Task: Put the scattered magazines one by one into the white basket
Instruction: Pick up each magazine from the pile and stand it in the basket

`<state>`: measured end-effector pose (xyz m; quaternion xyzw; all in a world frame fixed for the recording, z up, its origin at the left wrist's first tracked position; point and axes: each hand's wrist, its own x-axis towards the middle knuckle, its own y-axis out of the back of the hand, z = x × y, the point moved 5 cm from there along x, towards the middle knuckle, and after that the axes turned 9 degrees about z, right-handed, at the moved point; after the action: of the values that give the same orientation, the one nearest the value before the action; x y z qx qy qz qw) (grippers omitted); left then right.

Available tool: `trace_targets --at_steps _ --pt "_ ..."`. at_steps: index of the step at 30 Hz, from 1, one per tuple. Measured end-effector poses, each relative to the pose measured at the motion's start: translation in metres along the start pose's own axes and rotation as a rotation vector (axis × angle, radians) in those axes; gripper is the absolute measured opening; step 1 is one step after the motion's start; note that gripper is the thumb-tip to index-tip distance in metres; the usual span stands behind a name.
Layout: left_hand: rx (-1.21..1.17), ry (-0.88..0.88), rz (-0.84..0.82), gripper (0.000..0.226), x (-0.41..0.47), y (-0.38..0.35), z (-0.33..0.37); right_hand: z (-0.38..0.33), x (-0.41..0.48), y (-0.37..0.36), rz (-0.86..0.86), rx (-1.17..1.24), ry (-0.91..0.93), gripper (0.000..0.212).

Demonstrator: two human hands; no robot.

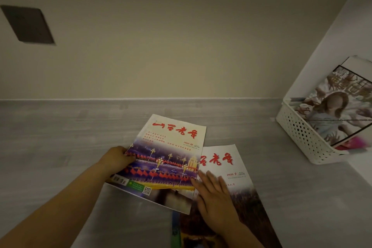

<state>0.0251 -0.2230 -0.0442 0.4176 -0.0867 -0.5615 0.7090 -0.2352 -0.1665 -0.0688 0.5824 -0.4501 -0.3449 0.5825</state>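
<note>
A magazine with red title characters and a night street scene [169, 153] lies tilted in the middle of the grey surface. My left hand [117, 159] grips its left edge. My right hand [215, 199] rests with fingers spread, touching its right edge and lying on a second magazine [227, 167] with the same red title beneath it. A third, blue-edged magazine [175, 229] peeks out below. The white perforated basket [300, 137] stands at the right and holds a magazine with a woman on its cover [338, 110], leaning inside with others behind it.
A beige wall [161, 36] rises behind the grey surface, with a dark square plate [28, 24] at the upper left. A white panel [342, 26] closes the right side, right behind the basket.
</note>
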Motion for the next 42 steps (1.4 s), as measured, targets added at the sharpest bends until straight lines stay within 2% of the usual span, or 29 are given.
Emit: trace_targets --at_steps 3,5,8,12,15,18,23,28,30,32,34,36,38,42 --pt "0.030 -0.097 0.048 0.014 0.000 0.003 0.008 0.000 -0.001 -0.005 -0.019 -0.052 -0.001 0.041" --pt "-0.015 -0.127 0.061 0.005 -0.002 0.005 0.012 0.002 0.001 -0.006 0.031 -0.040 0.012 0.041" --pt "-0.071 -0.115 0.072 0.014 -0.001 0.006 0.016 0.006 0.003 -0.002 -0.024 -0.035 -0.061 0.046" --pt "0.010 -0.079 0.107 0.006 0.002 0.010 0.021 0.008 0.003 -0.016 -0.084 0.181 -0.008 0.052" --pt "-0.047 -0.010 0.098 0.017 0.005 0.012 0.021 0.010 0.004 -0.019 -0.055 0.176 0.008 0.050" --pt "-0.143 0.105 0.079 0.019 0.007 0.009 0.014 0.009 0.006 -0.018 -0.089 0.192 0.017 0.049" --pt "-0.035 0.175 0.053 0.038 0.003 -0.003 -0.004 0.011 0.005 -0.019 -0.111 0.211 0.006 0.049" --pt "-0.040 0.086 0.149 0.021 -0.005 0.000 0.008 0.011 0.009 -0.018 -0.109 0.311 -0.048 0.048" --pt "-0.083 -0.022 0.212 0.017 -0.012 0.007 0.023 0.012 0.011 -0.012 -0.048 0.469 -0.143 0.045" --pt "-0.147 -0.196 0.253 0.017 -0.023 0.015 0.044 0.018 0.014 -0.004 0.009 0.755 -0.366 0.045" --pt "-0.215 -0.351 0.261 0.018 -0.039 0.022 0.068 0.027 0.019 0.001 -0.009 1.033 -0.592 0.051" --pt "-0.331 -0.442 0.244 0.020 -0.054 0.026 0.086 0.040 0.027 0.006 0.008 1.202 -0.716 0.056" --pt "-0.481 -0.465 0.188 0.027 -0.065 0.027 0.103 0.055 0.033 0.019 0.093 1.353 -0.717 0.055" --pt "-0.608 -0.530 0.145 0.031 -0.078 0.015 0.143 0.090 0.037 0.053 0.249 1.571 -0.651 0.021"
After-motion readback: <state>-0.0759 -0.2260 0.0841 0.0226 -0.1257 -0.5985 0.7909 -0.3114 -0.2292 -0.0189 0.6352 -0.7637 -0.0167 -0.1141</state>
